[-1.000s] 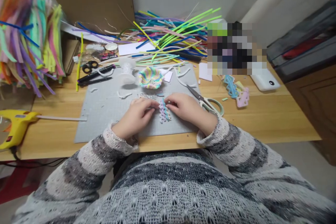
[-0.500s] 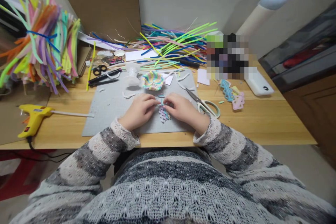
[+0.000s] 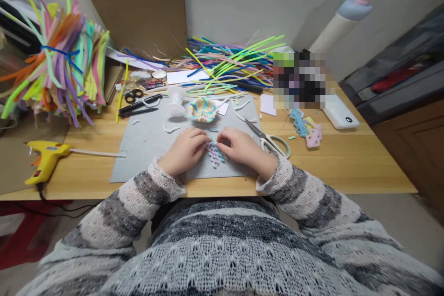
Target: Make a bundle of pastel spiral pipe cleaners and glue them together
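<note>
Over the grey cutting mat [image 3: 152, 143], my left hand [image 3: 187, 148] and my right hand [image 3: 237, 145] meet with their fingertips closed on a braided pipe-cleaner piece [image 3: 213, 157]. It is lilac, light blue and whitish, and its zigzag ends hang down toward me; its top is partly covered by my fingers. A short blue offcut [image 3: 212, 130] lies just beyond my fingertips. Behind my hands stands a ruffled pastel pipe-cleaner bowl [image 3: 203, 110], beside a spool of clear thread [image 3: 176, 104]. Scissors [image 3: 270, 141] lie partly open to the right of my right hand.
A yellow glue gun [image 3: 46, 159] with a glue stick rests at left, near a tied bundle of pipe cleaners [image 3: 58, 64]. More loose pipe cleaners [image 3: 236, 62] are heaped at the back. Braided pieces [image 3: 305, 129] and a white power bank [image 3: 340, 113] lie at right.
The braided piece has shifted slightly left and its strands now spread apart more. My hands stay in nearly the same place; the whole view has moved a little.
</note>
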`<action>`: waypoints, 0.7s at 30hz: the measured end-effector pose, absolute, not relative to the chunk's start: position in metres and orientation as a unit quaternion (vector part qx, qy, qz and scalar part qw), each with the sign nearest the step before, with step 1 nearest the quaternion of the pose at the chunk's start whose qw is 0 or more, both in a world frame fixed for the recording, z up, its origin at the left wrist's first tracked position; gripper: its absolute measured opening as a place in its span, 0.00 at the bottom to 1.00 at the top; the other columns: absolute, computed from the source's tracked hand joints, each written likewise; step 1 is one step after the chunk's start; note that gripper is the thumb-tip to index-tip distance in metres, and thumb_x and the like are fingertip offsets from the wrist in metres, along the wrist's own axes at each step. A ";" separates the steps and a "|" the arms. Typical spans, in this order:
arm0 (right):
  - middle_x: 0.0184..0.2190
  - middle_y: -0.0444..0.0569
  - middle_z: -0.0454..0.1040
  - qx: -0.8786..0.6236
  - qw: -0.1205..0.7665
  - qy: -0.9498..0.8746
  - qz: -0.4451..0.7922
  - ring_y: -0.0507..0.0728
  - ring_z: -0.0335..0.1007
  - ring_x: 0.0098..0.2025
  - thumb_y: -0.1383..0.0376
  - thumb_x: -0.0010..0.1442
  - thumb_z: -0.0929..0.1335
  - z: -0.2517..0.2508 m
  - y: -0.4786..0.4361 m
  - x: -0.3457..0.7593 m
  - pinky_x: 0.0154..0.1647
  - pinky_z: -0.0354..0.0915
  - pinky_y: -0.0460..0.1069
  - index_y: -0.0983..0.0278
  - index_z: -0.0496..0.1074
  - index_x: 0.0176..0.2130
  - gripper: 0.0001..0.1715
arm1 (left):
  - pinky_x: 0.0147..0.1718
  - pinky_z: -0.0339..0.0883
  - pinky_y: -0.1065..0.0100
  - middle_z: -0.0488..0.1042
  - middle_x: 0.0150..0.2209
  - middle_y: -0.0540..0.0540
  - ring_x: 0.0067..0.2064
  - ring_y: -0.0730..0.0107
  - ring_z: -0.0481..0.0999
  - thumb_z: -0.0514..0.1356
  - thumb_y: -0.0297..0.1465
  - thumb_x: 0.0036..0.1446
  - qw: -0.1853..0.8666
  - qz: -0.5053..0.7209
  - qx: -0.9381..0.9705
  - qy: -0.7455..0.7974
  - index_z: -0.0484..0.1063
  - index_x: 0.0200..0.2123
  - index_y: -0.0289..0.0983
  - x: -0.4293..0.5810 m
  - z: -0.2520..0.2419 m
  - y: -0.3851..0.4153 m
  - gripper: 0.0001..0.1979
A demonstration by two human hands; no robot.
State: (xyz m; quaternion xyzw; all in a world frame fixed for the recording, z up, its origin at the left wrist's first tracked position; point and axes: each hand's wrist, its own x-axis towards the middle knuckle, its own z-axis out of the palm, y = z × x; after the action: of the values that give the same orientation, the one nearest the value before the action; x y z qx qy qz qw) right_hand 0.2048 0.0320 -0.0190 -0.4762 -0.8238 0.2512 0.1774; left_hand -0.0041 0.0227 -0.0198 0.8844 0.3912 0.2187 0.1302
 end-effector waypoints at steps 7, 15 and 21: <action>0.35 0.48 0.73 -0.493 0.154 -0.832 0.203 0.55 0.67 0.36 0.66 0.60 0.65 -0.022 0.031 0.199 0.34 0.56 0.48 0.63 0.71 0.35 0.05 | 0.45 0.65 0.57 0.74 0.41 0.41 0.45 0.58 0.70 0.55 0.26 0.60 0.104 0.193 0.890 0.400 0.76 0.41 0.37 0.000 -0.020 0.021 0.11; 0.34 0.49 0.73 -0.501 0.158 -0.826 0.203 0.55 0.67 0.36 0.67 0.59 0.65 -0.024 0.033 0.199 0.34 0.56 0.48 0.63 0.71 0.33 0.05 | 0.42 0.64 0.58 0.75 0.38 0.42 0.42 0.59 0.71 0.56 0.28 0.60 0.123 0.229 0.869 0.422 0.75 0.38 0.36 0.007 -0.025 0.024 0.07; 0.33 0.49 0.74 -0.511 0.161 -0.816 0.217 0.55 0.67 0.34 0.66 0.58 0.66 -0.023 0.032 0.198 0.33 0.55 0.48 0.63 0.71 0.33 0.05 | 0.38 0.64 0.59 0.75 0.33 0.44 0.38 0.60 0.71 0.59 0.28 0.57 0.107 0.197 0.860 0.458 0.75 0.34 0.36 0.022 -0.027 0.030 0.04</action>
State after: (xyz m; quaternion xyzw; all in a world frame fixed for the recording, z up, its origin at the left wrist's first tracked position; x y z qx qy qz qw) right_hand 0.1978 0.0321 -0.0228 -0.5110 -0.8160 0.2169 0.1613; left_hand 0.0225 0.0297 -0.0272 0.8603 0.4579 0.1967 0.1071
